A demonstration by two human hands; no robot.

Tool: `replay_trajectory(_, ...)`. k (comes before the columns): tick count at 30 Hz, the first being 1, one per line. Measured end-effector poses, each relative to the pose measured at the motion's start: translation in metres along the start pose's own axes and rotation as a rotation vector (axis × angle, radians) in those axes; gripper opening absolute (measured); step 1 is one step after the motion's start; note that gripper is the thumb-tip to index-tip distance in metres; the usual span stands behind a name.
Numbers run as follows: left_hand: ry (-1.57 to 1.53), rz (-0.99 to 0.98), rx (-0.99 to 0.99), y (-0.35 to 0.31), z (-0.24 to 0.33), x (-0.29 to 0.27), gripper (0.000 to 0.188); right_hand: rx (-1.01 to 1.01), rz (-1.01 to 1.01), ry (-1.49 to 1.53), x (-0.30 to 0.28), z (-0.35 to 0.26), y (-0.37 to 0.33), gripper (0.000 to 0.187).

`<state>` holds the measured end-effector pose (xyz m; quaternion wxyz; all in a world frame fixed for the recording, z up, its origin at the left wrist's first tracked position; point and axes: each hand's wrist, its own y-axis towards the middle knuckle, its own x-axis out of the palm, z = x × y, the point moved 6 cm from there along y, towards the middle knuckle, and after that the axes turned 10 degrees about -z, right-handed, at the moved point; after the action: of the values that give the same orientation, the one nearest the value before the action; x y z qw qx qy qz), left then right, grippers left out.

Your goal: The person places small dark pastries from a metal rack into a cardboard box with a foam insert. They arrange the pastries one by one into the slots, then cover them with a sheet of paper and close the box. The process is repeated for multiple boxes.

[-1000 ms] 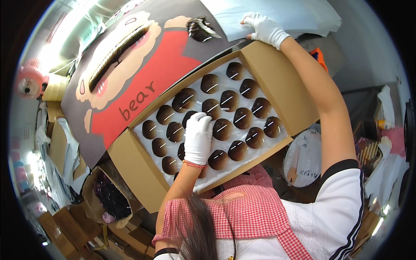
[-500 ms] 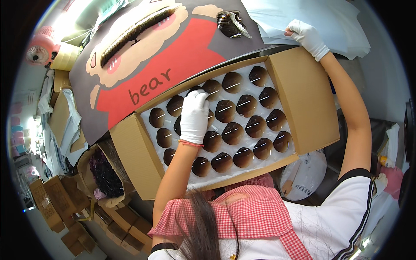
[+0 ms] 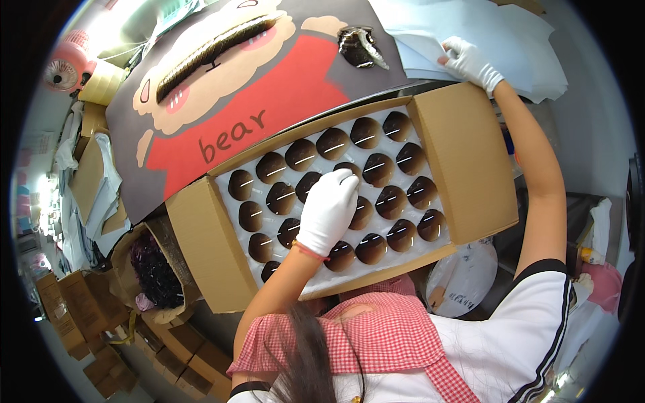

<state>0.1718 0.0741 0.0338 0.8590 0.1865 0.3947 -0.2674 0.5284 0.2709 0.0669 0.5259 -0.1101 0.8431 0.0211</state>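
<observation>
An open cardboard box [image 3: 463, 158] in front of me holds rows of brown gradient sunglass lenses [image 3: 378, 169] on white padding. My left hand [image 3: 329, 209], white-gloved, reaches over the middle of the rows. Its fingers are drawn together on a dark lens [image 3: 347, 166] in the second row; the palm and the lenses beneath are hidden. My right hand [image 3: 473, 62], in a white glove that leaves the thumb and a fingertip bare, is beyond the box's far right corner. Thumb and forefinger pinch the edge of a white sheet [image 3: 422, 48] on a stack.
Across the grey and red printed mat [image 3: 265, 104] lie a long row of dark lenses [image 3: 215, 54] and a smaller lens stack [image 3: 356, 47]. A pink fan [image 3: 66, 67] stands far left. Cardboard cartons [image 3: 74, 305] and an open carton of dark pieces [image 3: 158, 275] are at lower left.
My left hand has moved right and nearer within the box, from the far row to the second row, uncovering far-row lenses. My right hand has shifted slightly at the sheets, where an edge looks raised.
</observation>
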Motion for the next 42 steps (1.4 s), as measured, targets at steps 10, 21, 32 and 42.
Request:
replay_trajectory(10,-0.173,0.018,0.031,-0.059,0.017,-0.013,0.027,0.113,-0.094,0.021,-0.001,0.008,0.008,0.028)
replay_trajectory(21,-0.259,0.07,-0.037,-0.099,0.015,-0.025,0.028,0.148,0.344,0.68,-0.067,0.022,0.027,0.05)
replay_trajectory(32,-1.34,0.044,-0.11,-0.098,0.007,-0.022,0.08,-0.589,-0.848,0.303,-0.004,-0.291,-0.113,0.024)
replay_trajectory(42,-1.283,0.228,-0.6,-0.161,-0.043,-0.046,0.061,-0.688,-0.444,-0.356,0.117,-0.338,-0.188,0.08)
